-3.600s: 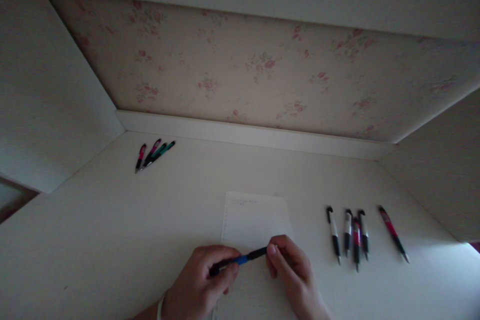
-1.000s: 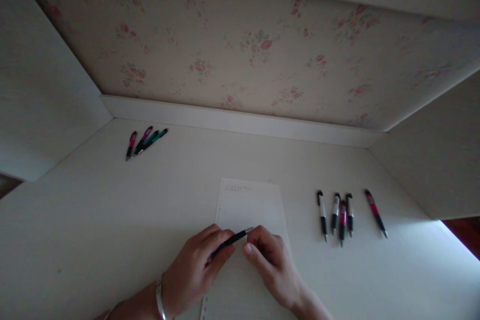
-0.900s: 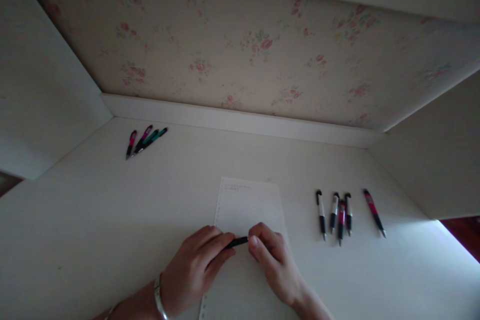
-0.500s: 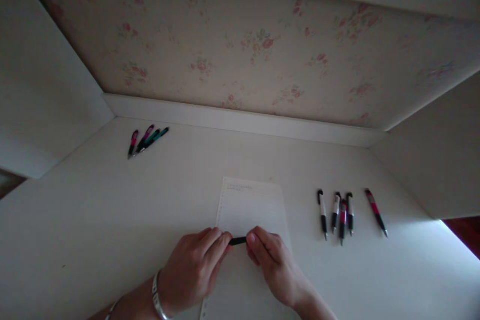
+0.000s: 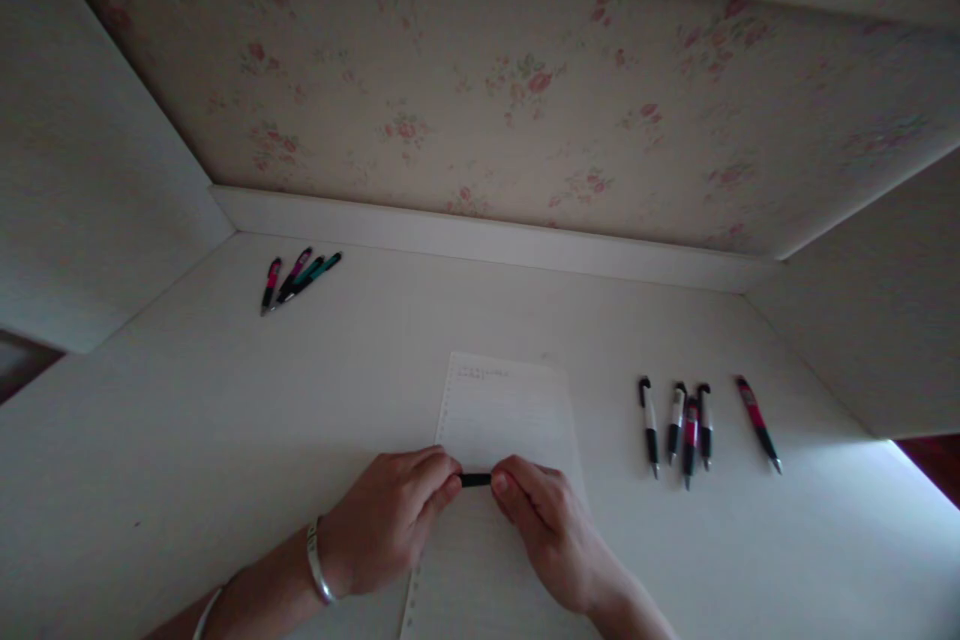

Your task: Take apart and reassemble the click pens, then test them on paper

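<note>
Between my two hands is a pen (image 5: pixel 475 480), of which only a short black stretch shows; its ends are covered by my fingers. My left hand (image 5: pixel 397 510), with a silver bracelet at the wrist, is closed on one end. The other end is pinched by the thumb and fingers of my right hand (image 5: pixel 544 525). Both hands are over a lined, hole-punched sheet of paper (image 5: pixel 510 415), which has a little faint writing at its top left.
To the right lie white-and-black pens (image 5: pixel 649 428), a pink-and-black pen (image 5: pixel 690 442) among them and another pink pen (image 5: pixel 758 423) apart. Several coloured pens (image 5: pixel 301 278) are grouped at the back left of the white desk (image 5: pixel 225 400). Side panels and a flowered back wall (image 5: pixel 450 110) enclose it.
My left hand has rolled slightly around the pen, its thumb now showing more at the front. The pen is a little more level. My right hand has barely moved.
</note>
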The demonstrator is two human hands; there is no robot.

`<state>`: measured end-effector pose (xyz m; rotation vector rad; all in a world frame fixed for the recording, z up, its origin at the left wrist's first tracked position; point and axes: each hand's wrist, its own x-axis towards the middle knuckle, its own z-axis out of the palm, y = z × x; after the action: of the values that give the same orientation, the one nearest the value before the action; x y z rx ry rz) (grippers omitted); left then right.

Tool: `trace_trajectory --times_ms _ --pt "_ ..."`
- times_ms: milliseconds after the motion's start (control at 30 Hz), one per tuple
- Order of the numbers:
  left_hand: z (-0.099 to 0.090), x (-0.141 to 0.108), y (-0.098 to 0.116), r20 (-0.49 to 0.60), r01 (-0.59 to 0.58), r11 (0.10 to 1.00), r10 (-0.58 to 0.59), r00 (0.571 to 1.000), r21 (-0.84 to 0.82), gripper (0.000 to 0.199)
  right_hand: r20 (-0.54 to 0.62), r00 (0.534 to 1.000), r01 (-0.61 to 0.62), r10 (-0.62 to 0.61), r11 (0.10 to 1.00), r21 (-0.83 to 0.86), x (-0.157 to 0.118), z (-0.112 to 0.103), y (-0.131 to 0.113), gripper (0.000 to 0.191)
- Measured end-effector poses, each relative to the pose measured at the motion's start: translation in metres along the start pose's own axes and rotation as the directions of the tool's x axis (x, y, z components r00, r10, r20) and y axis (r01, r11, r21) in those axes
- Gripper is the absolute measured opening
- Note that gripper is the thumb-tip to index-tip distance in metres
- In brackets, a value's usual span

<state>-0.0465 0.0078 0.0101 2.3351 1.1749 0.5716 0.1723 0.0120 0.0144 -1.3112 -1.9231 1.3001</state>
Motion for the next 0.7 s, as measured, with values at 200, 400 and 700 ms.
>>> trace_trajectory --times_ms 200,400,700 --pt "0.015 -0.003 0.011 -0.121 -0.017 0.983 0.039 0.992 0.182 0.033 -0.06 0.987 -0.146 0.15 0.987 0.066 0.0 0.004 -0.003 0.045" --pt "0.019 -0.001 0.013 -0.138 0.013 0.92 0.044 0.989 0.391 0.028 -0.123 0.964 -0.217 0.236 0.965 0.144 -0.003 0.014 -0.007 0.053" --pt "0.016 -0.002 0.011 -0.149 -0.009 0.951 0.058 0.987 0.31 0.025 -0.105 0.994 -0.018 0.025 0.998 0.063 -0.001 0.007 -0.007 0.035"
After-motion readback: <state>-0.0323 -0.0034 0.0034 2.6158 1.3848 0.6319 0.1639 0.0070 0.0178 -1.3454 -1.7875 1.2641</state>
